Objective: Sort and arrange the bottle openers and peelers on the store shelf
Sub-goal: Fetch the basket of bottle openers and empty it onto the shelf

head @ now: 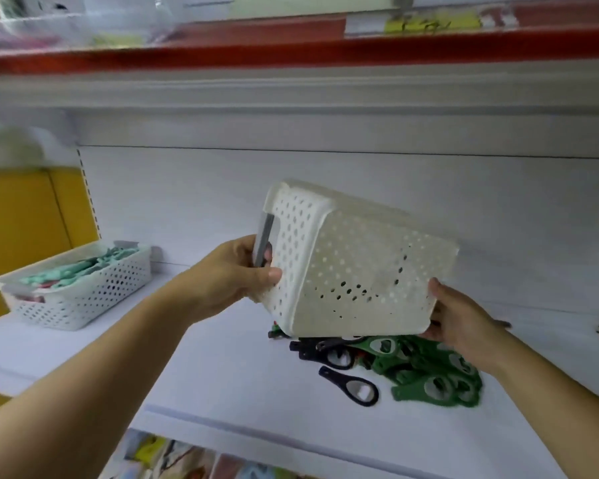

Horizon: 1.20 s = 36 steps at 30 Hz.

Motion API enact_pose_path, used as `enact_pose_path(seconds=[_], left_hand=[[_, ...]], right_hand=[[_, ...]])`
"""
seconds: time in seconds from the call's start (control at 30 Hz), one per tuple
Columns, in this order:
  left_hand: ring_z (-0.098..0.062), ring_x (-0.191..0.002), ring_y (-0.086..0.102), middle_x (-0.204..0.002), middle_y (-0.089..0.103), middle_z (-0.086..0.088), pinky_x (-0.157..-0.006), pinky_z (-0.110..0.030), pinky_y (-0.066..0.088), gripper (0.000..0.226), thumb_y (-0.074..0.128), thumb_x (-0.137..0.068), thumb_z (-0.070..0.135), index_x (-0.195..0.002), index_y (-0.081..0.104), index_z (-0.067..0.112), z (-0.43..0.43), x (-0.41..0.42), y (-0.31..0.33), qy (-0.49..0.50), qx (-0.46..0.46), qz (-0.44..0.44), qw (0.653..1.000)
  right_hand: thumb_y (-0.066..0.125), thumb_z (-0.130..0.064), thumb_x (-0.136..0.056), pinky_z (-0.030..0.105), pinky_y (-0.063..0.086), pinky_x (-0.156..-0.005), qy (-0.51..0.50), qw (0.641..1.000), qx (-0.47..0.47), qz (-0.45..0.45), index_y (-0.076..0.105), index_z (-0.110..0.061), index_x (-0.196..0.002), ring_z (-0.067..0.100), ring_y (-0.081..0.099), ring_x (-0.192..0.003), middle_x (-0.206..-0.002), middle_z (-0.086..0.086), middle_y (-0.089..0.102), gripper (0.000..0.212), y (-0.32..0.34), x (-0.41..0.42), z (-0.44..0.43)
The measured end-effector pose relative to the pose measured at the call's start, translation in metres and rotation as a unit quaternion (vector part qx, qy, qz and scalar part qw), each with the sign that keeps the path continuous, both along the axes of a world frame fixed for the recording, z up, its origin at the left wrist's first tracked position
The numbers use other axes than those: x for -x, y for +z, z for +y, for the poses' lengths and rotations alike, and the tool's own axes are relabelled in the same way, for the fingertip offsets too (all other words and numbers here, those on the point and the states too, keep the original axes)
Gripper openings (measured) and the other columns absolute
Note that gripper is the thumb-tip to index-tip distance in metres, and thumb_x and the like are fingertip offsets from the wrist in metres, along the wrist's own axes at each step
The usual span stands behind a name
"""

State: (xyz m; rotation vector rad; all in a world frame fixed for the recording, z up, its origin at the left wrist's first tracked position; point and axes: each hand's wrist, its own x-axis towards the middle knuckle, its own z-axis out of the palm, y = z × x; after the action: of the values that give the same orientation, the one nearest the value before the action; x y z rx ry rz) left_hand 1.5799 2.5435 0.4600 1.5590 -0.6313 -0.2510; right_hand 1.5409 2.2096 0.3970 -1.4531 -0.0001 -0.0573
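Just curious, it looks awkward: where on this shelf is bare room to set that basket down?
Bare shelf lies between the left basket and the opener pile, and far right beyond the right hand. Crowded directly under the held basket.

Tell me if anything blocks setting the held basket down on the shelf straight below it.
Yes: the pile of openers lies on the shelf right below the tipped basket, which the left hand and right hand grip. Bare shelf shows left of the pile.
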Motion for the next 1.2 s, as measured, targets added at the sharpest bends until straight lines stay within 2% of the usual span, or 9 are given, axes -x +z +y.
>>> enact_pose_path(seconds=[0.13, 0.23, 0.33, 0.63, 0.73, 0.87, 0.97, 1.07, 1.2], left_hand=[[-0.042, -0.079, 0.05, -0.079, 0.052, -0.022, -0.073, -0.047, 0.052, 0.039, 0.087, -0.053, 0.023, -0.066, 0.052, 0.015, 0.04, 0.04, 0.002, 0.119, -0.122, -0.115, 0.979], [-0.018, -0.074, 0.057, -0.075, 0.063, -0.002, -0.07, -0.034, 0.051, 0.034, 0.086, -0.064, 0.025, -0.081, 0.06, 0.012, 0.067, 0.057, -0.016, 0.236, -0.301, -0.268, 0.884], [-0.017, -0.072, 0.056, -0.077, 0.064, 0.002, -0.068, -0.033, 0.048, 0.024, 0.08, -0.072, 0.026, -0.081, 0.062, 0.013, 0.094, 0.042, -0.041, 0.248, -0.406, -0.385, 0.791], [-0.021, -0.099, 0.056, -0.1, 0.064, 0.001, -0.089, -0.032, 0.032, 0.021, 0.069, -0.081, 0.025, -0.098, 0.059, 0.02, 0.163, -0.056, -0.095, 0.286, -0.601, -0.343, 0.663], [-0.02, -0.105, 0.051, -0.107, 0.06, 0.002, -0.091, -0.032, 0.029, 0.025, 0.069, -0.082, 0.027, -0.104, 0.056, 0.022, 0.175, -0.069, -0.095, 0.308, -0.631, -0.297, 0.647], [-0.02, -0.11, 0.046, -0.115, 0.055, 0.0, -0.098, -0.035, 0.031, 0.025, 0.064, -0.085, 0.023, -0.107, 0.054, 0.024, 0.186, -0.078, -0.088, 0.338, -0.653, -0.251, 0.629], [-0.021, -0.117, 0.038, -0.127, 0.047, -0.002, -0.104, -0.035, 0.029, 0.039, 0.057, -0.08, 0.005, -0.113, 0.048, 0.024, 0.191, -0.073, -0.086, 0.351, -0.621, -0.2, 0.672], [-0.025, -0.129, 0.031, -0.137, 0.043, -0.004, -0.113, -0.04, 0.023, 0.054, 0.056, -0.073, -0.007, -0.121, 0.052, 0.018, 0.17, -0.06, -0.084, 0.41, -0.509, -0.262, 0.71], [-0.029, -0.121, 0.04, -0.123, 0.054, -0.013, -0.101, -0.042, 0.037, 0.045, 0.051, -0.065, -0.004, -0.108, 0.059, 0.007, 0.106, -0.035, -0.087, 0.36, -0.366, -0.42, 0.749]], right_hand=[[0.053, -0.025, -0.095, 0.036, 0.06, -0.067, -0.027, 0.999, -0.033, 0.014, 0.059, -0.016, -0.096, 0.019, 0.063, -0.088, -0.091, 0.004, 0.068, 0.011, 0.007, -0.03, 0.052], [0.054, -0.023, -0.096, 0.033, 0.055, -0.075, -0.01, 0.996, 0.088, 0.008, 0.059, -0.014, -0.117, 0.021, 0.06, -0.108, -0.114, 0.006, 0.063, 0.023, 0.006, -0.049, 0.089], [0.057, -0.025, -0.094, 0.029, 0.053, -0.071, -0.01, 0.976, 0.214, -0.034, 0.061, -0.016, -0.117, 0.016, 0.06, -0.099, -0.108, 0.002, 0.063, 0.025, -0.002, -0.054, 0.122], [0.06, -0.029, -0.09, 0.036, 0.056, -0.077, 0.064, 0.868, 0.48, -0.108, 0.064, -0.03, -0.085, 0.012, 0.064, -0.084, -0.09, -0.012, 0.066, 0.007, -0.033, -0.054, 0.185], [0.054, -0.033, -0.092, 0.024, 0.047, -0.077, 0.07, 0.796, 0.581, -0.154, 0.062, -0.028, -0.093, 0.008, 0.057, -0.087, -0.099, -0.012, 0.059, 0.01, -0.043, -0.062, 0.197], [0.049, -0.037, -0.094, 0.027, 0.045, -0.087, 0.081, 0.775, 0.6, -0.18, 0.061, -0.024, -0.113, 0.011, 0.055, -0.102, -0.116, -0.01, 0.057, 0.026, -0.049, -0.075, 0.221], [0.047, -0.038, -0.095, 0.029, 0.044, -0.093, 0.115, 0.757, 0.616, -0.184, 0.058, -0.022, -0.12, 0.014, 0.052, -0.111, -0.123, -0.008, 0.054, 0.031, -0.056, -0.075, 0.231], [0.045, -0.035, -0.096, 0.033, 0.043, -0.094, 0.131, 0.721, 0.65, -0.201, 0.058, -0.02, -0.121, 0.019, 0.048, -0.115, -0.126, -0.003, 0.053, 0.032, -0.059, -0.069, 0.221], [0.048, -0.03, -0.095, 0.032, 0.044, -0.089, 0.052, 0.778, 0.592, -0.205, 0.059, -0.013, -0.121, 0.021, 0.05, -0.112, -0.12, 0.002, 0.056, 0.032, -0.06, -0.052, 0.18]])
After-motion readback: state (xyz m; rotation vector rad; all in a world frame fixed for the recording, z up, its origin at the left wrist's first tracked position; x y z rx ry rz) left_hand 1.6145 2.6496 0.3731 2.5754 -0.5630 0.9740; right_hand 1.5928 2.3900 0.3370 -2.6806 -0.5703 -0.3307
